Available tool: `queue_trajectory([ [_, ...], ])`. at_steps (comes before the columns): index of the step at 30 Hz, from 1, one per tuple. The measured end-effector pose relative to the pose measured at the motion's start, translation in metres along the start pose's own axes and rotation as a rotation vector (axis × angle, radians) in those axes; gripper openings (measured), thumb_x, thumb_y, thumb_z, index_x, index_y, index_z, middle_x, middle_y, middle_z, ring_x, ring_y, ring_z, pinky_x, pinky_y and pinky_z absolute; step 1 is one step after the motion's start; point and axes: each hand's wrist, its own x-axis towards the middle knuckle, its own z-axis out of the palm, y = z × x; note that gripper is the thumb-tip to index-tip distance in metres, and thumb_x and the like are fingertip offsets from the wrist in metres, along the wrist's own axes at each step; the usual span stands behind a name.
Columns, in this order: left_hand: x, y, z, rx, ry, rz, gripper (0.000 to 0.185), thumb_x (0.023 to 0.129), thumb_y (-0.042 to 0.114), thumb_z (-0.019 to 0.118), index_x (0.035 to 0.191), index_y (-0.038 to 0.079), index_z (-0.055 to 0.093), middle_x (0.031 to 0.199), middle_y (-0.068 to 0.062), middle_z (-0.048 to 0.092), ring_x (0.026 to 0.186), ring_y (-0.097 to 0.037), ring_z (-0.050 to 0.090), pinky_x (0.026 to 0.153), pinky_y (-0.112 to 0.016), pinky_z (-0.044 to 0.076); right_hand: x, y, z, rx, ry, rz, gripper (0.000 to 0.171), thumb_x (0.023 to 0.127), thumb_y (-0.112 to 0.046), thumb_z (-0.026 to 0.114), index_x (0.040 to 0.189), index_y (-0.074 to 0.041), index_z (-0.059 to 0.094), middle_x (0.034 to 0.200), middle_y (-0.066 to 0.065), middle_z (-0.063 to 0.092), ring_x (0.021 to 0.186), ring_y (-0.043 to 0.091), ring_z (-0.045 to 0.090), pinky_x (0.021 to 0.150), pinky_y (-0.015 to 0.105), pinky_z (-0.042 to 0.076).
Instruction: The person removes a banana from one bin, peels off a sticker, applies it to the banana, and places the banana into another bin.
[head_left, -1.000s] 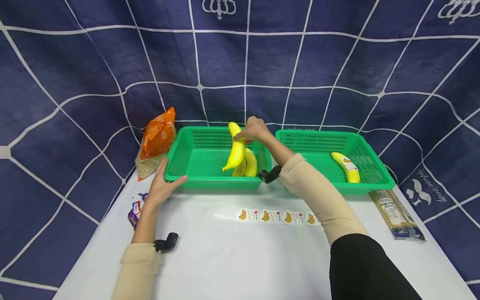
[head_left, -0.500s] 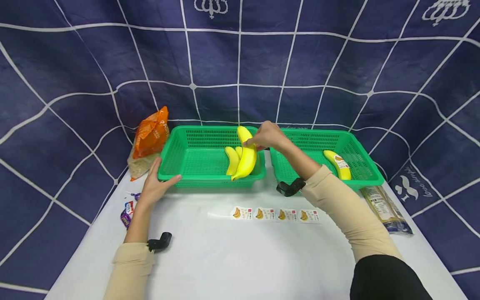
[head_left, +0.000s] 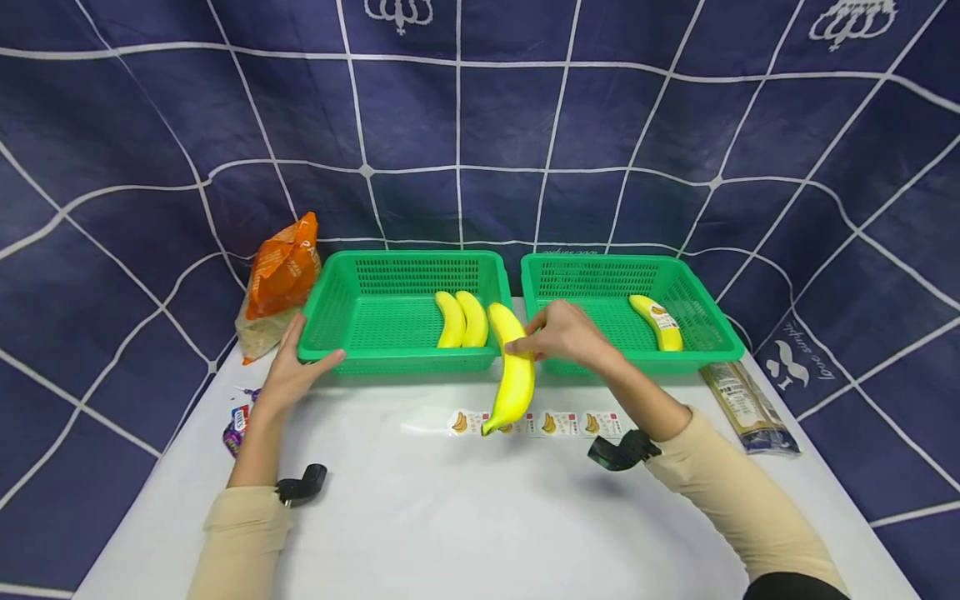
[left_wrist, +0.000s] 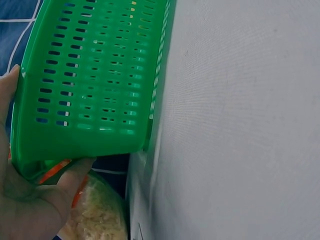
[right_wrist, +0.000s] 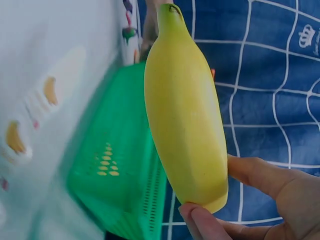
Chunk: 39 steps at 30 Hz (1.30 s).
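A white table (head_left: 465, 517) carries everything, and a dark blue cloth backdrop (head_left: 480, 125) crossed by white lines hangs behind and around it. Left of the left hand, at the table's edge, lie small purple wrapped sweets (head_left: 235, 425); beyond that hand leans an orange bag (head_left: 281, 271) with pale grains showing in its clear lower part.

The left hand (head_left: 288, 375) grips the near left corner of the left green basket (head_left: 337, 312), thumb along the front wall and fingers up the side. The left wrist view shows the palm and thumb curled under that corner (left_wrist: 75, 140). Inside this basket, toward the right hand, two bananas (head_left: 461, 318) lie side by side.

Between the hands, on the table in front of the baskets, runs a strip of banana stickers (head_left: 570, 423).

The right hand (head_left: 566, 333) pinches a banana (head_left: 513, 371) by its upper end, thumb and fingertips closed round it. The fruit hangs in the air just ahead of the gap between the two baskets, its lower tip over the sticker strip. It is plain bright yellow, smooth, plump and gently curved, with a greenish tip (right_wrist: 170, 12) and no label visible.

Beyond the right hand sits the right green basket (head_left: 697, 317), holding one banana with a sticker (head_left: 656, 321). Right of that, a long clear packet (head_left: 742, 408) lies on the table.
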Motion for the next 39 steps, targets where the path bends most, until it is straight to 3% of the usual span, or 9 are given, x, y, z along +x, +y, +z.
queue_trajectory([
  [6,-0.008,0.020,-0.001,-0.018,-0.027,-0.011,0.107,0.087,0.028,0.073,0.157,0.011,-0.006,0.164,-0.010,-0.015,0.150,-0.039,-0.007,0.120,-0.062,0.003,-0.025,0.025,0.025,0.045,-0.017,0.069,0.051,0.072,-0.042,0.084,0.106,-0.006,0.074,0.090,0.004,0.073,0.067,0.013,0.070,0.064,0.028,0.054],
  [11,-0.016,0.033,0.002,-0.038,-0.020,-0.004,0.107,0.087,0.025,0.073,0.156,0.006,-0.006,0.164,-0.014,-0.014,0.150,-0.041,-0.006,0.120,-0.062,0.002,-0.040,0.042,0.045,0.030,-0.004,0.063,0.050,0.070,-0.040,0.085,0.103,-0.004,0.074,0.079,0.005,0.072,0.065,0.016,0.066,0.057,0.027,0.049],
  [15,-0.009,0.018,0.004,-0.013,-0.014,-0.005,0.107,0.087,0.028,0.073,0.157,0.010,-0.007,0.164,-0.011,-0.015,0.150,-0.040,-0.007,0.120,-0.062,0.002,-0.051,0.055,0.060,0.032,0.010,0.080,0.047,0.069,-0.039,0.086,0.099,-0.005,0.074,0.068,0.003,0.069,0.063,0.018,0.065,0.054,0.026,0.043],
  [20,0.002,-0.003,0.005,0.013,0.001,0.006,0.108,0.087,0.033,0.073,0.157,0.016,-0.007,0.165,-0.006,-0.014,0.151,-0.036,-0.006,0.121,-0.060,0.003,-0.063,0.072,0.079,0.075,0.005,0.126,0.045,0.066,-0.037,0.088,0.095,-0.006,0.073,0.066,0.002,0.066,0.061,0.017,0.063,0.054,0.026,0.044],
  [28,0.003,-0.002,0.001,-0.001,0.019,0.023,0.108,0.087,0.032,0.073,0.157,0.016,-0.007,0.165,-0.006,-0.014,0.151,-0.036,-0.005,0.121,-0.060,0.004,-0.069,0.097,0.105,0.172,-0.055,0.101,0.044,0.067,-0.033,0.087,0.094,-0.002,0.071,0.064,0.002,0.066,0.059,0.017,0.064,0.054,0.026,0.047],
  [39,0.001,-0.001,0.004,0.038,0.038,0.020,0.108,0.086,0.035,0.074,0.158,0.014,-0.004,0.165,-0.006,-0.011,0.151,-0.038,-0.004,0.119,-0.064,0.007,-0.067,0.116,0.117,0.209,-0.037,0.145,0.043,0.068,-0.033,0.088,0.094,-0.002,0.072,0.072,0.003,0.068,0.060,0.014,0.065,0.057,0.027,0.054],
])
